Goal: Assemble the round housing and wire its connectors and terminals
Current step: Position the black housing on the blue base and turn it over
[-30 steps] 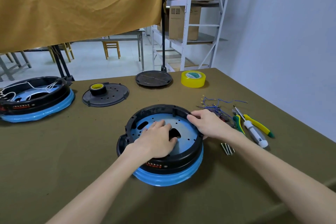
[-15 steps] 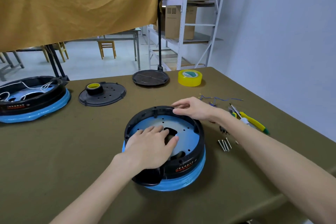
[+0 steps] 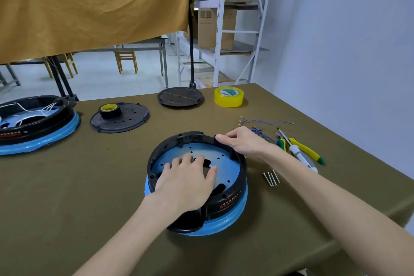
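The round housing has turned under me — left hand flat, right hand pinching the rim — turn it slowly.

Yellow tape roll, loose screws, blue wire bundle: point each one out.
yellow tape roll (image 3: 228, 96), head view, on its outer side wall.
loose screws (image 3: 271, 178), head view, mid-shaft of the group.
blue wire bundle (image 3: 264, 122), head view, on the tangled strands.

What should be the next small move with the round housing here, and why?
Probably reach for the blue wires: the round housing lies flat, left hand pressing its blue plate, right hand gripping the far rim, and no wires run inside it yet.
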{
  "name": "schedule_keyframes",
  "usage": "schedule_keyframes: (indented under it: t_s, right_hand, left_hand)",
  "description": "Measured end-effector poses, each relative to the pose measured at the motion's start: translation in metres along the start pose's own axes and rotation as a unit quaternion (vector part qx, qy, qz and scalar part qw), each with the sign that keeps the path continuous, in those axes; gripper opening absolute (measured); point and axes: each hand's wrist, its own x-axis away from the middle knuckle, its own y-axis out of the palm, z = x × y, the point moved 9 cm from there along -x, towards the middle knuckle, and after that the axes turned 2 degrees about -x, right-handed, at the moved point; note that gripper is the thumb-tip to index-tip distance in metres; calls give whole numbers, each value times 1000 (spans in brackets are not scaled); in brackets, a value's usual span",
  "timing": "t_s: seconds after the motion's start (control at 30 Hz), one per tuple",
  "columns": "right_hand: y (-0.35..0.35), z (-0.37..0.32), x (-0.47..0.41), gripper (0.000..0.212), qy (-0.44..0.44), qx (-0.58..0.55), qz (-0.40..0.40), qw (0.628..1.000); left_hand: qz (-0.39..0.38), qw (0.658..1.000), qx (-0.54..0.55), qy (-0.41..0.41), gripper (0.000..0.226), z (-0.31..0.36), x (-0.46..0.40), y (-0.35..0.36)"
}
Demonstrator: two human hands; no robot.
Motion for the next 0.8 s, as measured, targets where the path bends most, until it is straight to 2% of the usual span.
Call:
schedule_keyframes:
  t_s: [0.07,0.1,0.2,0.33,0.4,0.43,0.47,0.53,0.63,0.73,0.8]
  right_hand:
    - [1,7,-1,55,12,-23,25,999]
    - [2,8,-2,59,6,-26,41,999]
    - [1,4,-4,57,-20,-13,63,998]
    - [0,-15,-8,47,-38,-18,26,999]
    - [4,-22,-8,44,-33,-25,31,999]
    - [4,-24,-6,50,-27,-17,44,999]
    - [3,-23,-1,57,-21,0,58,998]
    - [2,-13,13,63,-19,35,68,997]
    - [6,7,38,45,-22,49,53,997]
    - [6,1,39,39,-59,-12,36,998]
    - [5,-7,28,35,-70,-42,6,997]
  left_hand:
    - [37,999,22,31,60,7,3,-11]
    - [31,996,55,55,60,10,4,-12]
    - [-85,976,153,129,63,19,15,-3]
    - [-95,965,164,180,58,24,25,-9]
    - [-81,968,138,196,40,34,28,-8]
    - [-69,970,124,196,28,39,28,-8]
    - [-59,973,117,191,24,41,28,-8]
    - [-43,977,110,179,33,41,25,-7]
    - [-22,982,94,160,37,43,16,-8]
    - [-7,988,73,137,36,49,6,-8]
    - [1,990,45,130,46,48,4,-8]
